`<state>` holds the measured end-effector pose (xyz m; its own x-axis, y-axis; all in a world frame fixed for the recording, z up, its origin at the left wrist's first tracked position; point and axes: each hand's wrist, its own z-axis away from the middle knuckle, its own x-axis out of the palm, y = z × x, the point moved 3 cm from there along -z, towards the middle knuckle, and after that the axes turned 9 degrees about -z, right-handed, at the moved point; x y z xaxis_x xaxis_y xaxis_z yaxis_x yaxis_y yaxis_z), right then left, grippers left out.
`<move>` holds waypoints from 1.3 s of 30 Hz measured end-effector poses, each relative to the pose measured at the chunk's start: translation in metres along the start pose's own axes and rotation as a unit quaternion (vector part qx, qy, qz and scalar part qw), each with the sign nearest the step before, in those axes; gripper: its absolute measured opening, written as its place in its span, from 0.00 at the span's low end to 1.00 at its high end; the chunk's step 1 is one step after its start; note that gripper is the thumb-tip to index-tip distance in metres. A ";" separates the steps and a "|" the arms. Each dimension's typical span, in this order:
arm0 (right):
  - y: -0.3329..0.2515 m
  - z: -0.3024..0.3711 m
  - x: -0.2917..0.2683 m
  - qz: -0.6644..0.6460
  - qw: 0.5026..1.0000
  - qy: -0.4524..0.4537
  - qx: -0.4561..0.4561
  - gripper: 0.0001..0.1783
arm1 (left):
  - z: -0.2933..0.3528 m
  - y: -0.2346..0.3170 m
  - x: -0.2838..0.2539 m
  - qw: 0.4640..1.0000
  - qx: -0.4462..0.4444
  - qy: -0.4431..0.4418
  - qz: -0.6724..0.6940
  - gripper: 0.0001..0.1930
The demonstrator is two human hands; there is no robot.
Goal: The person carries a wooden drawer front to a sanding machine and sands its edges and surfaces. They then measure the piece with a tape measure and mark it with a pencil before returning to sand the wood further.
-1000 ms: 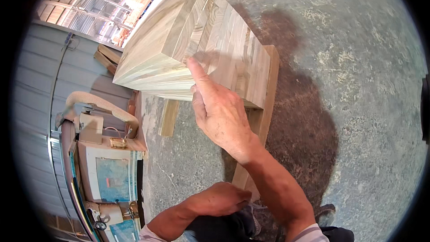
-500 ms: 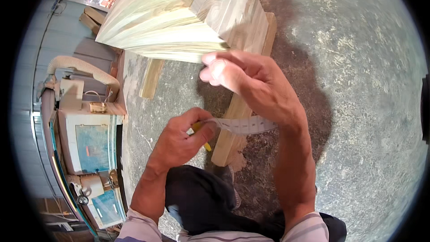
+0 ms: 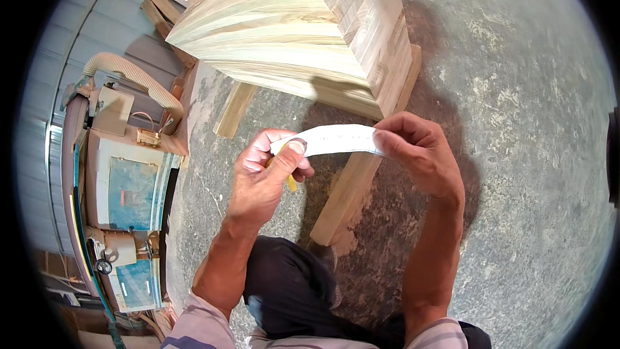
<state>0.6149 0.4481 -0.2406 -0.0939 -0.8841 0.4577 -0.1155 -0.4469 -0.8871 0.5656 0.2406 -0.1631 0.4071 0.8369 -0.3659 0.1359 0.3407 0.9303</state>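
Between both hands stretches a curved white strip [image 3: 339, 141] with small marks along it, bowed slightly upward. My left hand [image 3: 258, 178] pinches one end between thumb and fingers. Within the same hand sits a slim yellow object [image 3: 292, 183], mostly hidden, so its kind is unclear. At the strip's other end, my right hand [image 3: 426, 155] is closed, thumb against bent fingers. Just beyond my hands stands a large block of pale striped wooden boards [image 3: 271, 39], its near corner close to my right hand. It rests on wooden beams, one of them [image 3: 345, 200] running toward me below the strip.
A second support beam [image 3: 235, 110] shows under the block's left part. On the left stands a dusty machine with blue panels [image 3: 132, 192] and a ribbed hose [image 3: 132, 74], before a grey metal wall [image 3: 48, 148]. The floor [image 3: 516, 174] is rough, stained concrete.
My right hand has come down and right from near the wood block and now grips the strip's end. My left hand has risen slightly. The strip has lifted and turned more toward view.
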 end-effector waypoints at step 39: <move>0.007 0.004 0.029 -0.031 0.999 -0.027 0.022 0.12 | 0.001 0.001 0.019 0.999 0.033 -0.030 -0.013 0.07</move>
<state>0.6154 0.4192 -0.2337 -0.0337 -0.8602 0.5088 -0.0759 -0.5054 -0.8595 0.5743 0.2563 -0.1694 0.4563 0.7999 -0.3898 0.2052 0.3317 0.9208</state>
